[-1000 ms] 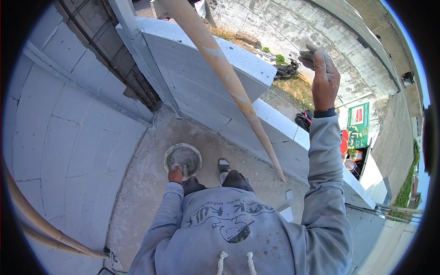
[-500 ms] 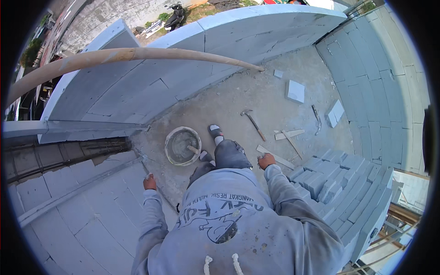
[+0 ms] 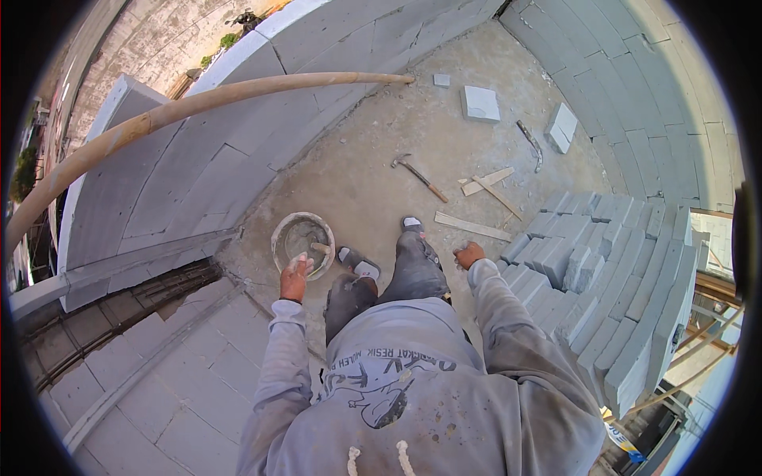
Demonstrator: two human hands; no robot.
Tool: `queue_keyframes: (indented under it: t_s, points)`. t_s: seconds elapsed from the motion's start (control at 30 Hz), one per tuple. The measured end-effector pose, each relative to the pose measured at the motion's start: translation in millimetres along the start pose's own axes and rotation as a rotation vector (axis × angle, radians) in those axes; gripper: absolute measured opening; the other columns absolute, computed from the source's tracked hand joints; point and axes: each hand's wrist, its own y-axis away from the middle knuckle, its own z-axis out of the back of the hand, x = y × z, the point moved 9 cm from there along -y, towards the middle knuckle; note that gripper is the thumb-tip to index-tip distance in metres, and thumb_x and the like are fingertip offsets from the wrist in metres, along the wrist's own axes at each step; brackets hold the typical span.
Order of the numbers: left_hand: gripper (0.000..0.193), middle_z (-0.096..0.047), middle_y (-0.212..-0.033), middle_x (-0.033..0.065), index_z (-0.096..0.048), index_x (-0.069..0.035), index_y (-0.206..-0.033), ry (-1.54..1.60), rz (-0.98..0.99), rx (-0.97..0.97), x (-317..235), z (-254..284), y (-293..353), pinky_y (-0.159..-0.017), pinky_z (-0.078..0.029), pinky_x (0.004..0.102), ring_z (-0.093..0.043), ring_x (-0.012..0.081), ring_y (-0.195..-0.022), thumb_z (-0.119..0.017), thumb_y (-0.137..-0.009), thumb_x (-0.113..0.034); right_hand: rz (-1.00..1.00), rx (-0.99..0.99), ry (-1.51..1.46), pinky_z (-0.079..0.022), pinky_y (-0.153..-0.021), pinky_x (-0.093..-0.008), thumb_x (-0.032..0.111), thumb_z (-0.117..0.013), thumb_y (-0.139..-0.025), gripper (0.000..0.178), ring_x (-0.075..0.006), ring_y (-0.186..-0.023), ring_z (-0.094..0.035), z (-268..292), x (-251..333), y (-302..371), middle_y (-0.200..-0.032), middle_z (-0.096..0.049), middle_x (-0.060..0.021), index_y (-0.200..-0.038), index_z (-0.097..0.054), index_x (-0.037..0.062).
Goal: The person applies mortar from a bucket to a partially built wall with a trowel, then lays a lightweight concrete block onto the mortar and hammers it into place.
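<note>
On the floor (image 3: 349, 190), the bucket (image 3: 275, 239), probably stiff and heavy with grey mix (image 3: 299, 232), is best held across its rim (image 3: 300, 215); the left hand (image 3: 293, 278), loosely open, overlaps its near edge, contact unclear, while the right hand (image 3: 469, 255) curls, its hold unclear.

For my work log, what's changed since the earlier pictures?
The right hand, raised high a second ago, has come down near the stacked blocks. The left hand, clear of the bucket half a second ago, has moved rightward, overlapping its rim in view. The hammer and bucket stayed put.
</note>
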Motion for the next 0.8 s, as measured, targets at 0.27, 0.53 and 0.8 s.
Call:
queue_keyframes:
  t_s: [0.27,0.53,0.8]
  points:
    - [0.034,-0.065,-0.091,0.0091,-0.055,-0.008,-0.111,-0.091,0.493,-0.304,300.6,151.7,48.7,-0.047,-0.037,0.0271,-0.062,0.0166,-0.071,-0.05,-0.089,-0.034,-0.055,0.074,0.256,-0.048,-0.084,-0.0382,0.029,-0.056,-0.077,0.037,-0.0353,-0.096,-0.059,-25.1,9.5,-132.1,-0.097,-0.064,-0.021,-0.097,-0.062,-0.0024]
    - [0.027,-0.065,-0.087,0.0136,-0.058,0.001,-0.101,-0.606,0.662,-0.489,397.4,148.4,114.6,-0.062,-0.051,0.0344,-0.063,0.0235,-0.071,-0.05,-0.09,-0.022,-0.11,-0.05,0.12,-0.045,-0.085,-0.0433,0.024,-0.054,-0.079,0.038,-0.0395,-0.101,-0.054,-161.3,-62.2,-384.9,-0.107,-0.056,-0.0251,-0.106,-0.049,-0.0022]
    - [0.035,-0.06,-0.105,0.0219,-0.058,-0.007,-0.113,-0.536,0.485,-0.251,390.9,-7.2,5.8,-0.085,-0.045,0.0403,-0.057,0.0372,-0.098,-0.048,-0.086,-0.028,-0.084,-0.067,0.581,-0.047,-0.085,-0.0417,0.018,-0.05,-0.084,0.055,-0.0287,-0.104,-0.054,-222.3,-134.1,-518.9,-0.119,-0.049,-0.0145,-0.133,-0.031,0.002]
